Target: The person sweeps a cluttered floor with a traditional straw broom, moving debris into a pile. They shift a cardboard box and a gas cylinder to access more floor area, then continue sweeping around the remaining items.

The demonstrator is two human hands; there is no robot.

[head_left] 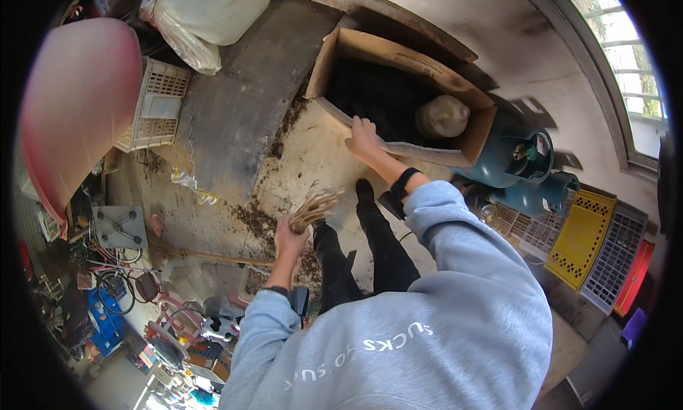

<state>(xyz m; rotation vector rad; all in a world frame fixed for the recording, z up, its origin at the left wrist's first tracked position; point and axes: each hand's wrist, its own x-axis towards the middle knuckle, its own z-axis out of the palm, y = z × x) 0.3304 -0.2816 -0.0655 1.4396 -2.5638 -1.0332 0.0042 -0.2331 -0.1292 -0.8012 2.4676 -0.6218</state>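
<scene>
My left hand (288,241) is closed round a bundle of dry, straw-coloured stalks (313,209), their loose ends fanning up and to the right. It hangs above the dirt-strewn floor, left of my legs. Farther forward, my right hand (363,138) grips the near rim of a long cardboard box (420,152), fingers over the edge. Black material (377,90), too dark to make out, fills much of the box. A pale, rounded, lumpy object (442,117) sits at its right end.
Dark crumbs (256,221) litter the floor. A flat grey board (242,90) lies to the left, beside a cream plastic crate (162,100). Green gas cylinders (509,154) and a yellow crate (580,239) stand at right. Clutter and a wooden stick (213,256) lie lower left.
</scene>
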